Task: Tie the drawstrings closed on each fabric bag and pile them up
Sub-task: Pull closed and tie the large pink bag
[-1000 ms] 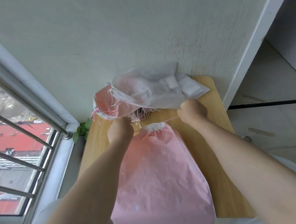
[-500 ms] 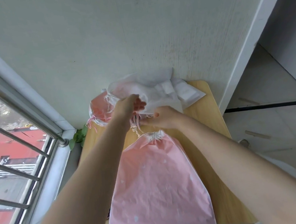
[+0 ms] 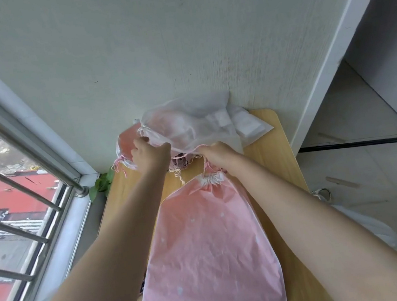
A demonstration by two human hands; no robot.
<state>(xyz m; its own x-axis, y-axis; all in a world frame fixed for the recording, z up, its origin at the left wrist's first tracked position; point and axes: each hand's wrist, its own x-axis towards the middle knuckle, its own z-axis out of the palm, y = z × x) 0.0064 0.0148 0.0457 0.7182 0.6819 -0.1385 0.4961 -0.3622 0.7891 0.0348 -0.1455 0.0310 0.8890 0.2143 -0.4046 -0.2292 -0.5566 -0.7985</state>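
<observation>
A large pink fabric bag lies flat on the small wooden table, its gathered mouth cinched and pointing away from me. Behind it against the wall sits a heap of bags, with a translucent white bag on top and a pink bag under it at the left. My left hand grips the near edge of the white bag. My right hand is closed at the same edge further right, just above the pink bag's mouth, with a thin pink drawstring hanging beside it.
A window with metal bars runs along the left, with a green plant sprig at the sill corner. The wall stands directly behind the table. A white door frame and tiled floor lie to the right.
Both hands let go of the pink bag's pulled drawstrings, moved up and back to the heap, and now hold the white bag's near edge. The pink bag lies cinched.
</observation>
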